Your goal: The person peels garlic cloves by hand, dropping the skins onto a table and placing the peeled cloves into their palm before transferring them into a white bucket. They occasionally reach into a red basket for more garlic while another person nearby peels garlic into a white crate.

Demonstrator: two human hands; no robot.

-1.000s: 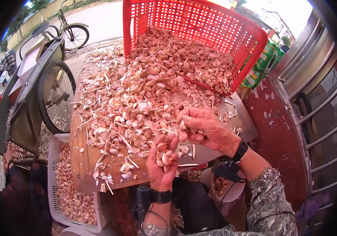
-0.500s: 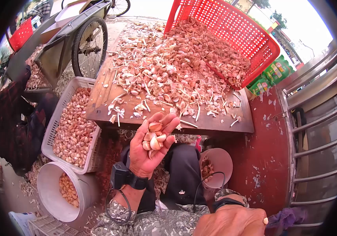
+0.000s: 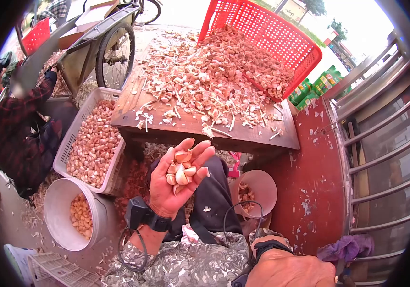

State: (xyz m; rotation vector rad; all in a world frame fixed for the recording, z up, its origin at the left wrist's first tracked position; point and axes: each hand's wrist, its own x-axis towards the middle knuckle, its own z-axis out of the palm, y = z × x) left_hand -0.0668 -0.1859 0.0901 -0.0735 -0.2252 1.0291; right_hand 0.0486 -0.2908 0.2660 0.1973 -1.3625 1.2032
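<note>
My left hand (image 3: pixel 169 189) is palm up and cupped around several garlic cloves (image 3: pixel 181 173), its fingers pointing toward the table. The cloves still have some pinkish skin, and one with redder skin lies near the fingers. At the bottom right edge, my right hand (image 3: pixel 293 270) shows only its back; the fingers are hidden below the frame. Beyond the left hand, a low wooden table (image 3: pixel 135 119) carries a spread of loose garlic cloves, stems and papery skins (image 3: pixel 200 95).
A tilted red basket (image 3: pixel 281 33) spills garlic onto the table. At left stand a white crate (image 3: pixel 61 155) of cloves and a white bucket (image 3: pixel 56 225) holding peeled cloves. Another bucket (image 3: pixel 267 191) is by my knees. Metal bars (image 3: pixel 382 196), purple cloth (image 3: pixel 346 248), a cart wheel (image 3: pixel 115 55) and a seated person (image 3: pixel 18 124) surround this.
The view has shifted slightly. My left hand, still cupping the cloves, appears a little further left and lower against the table. My right hand has moved lower right, its fingers out of view.
</note>
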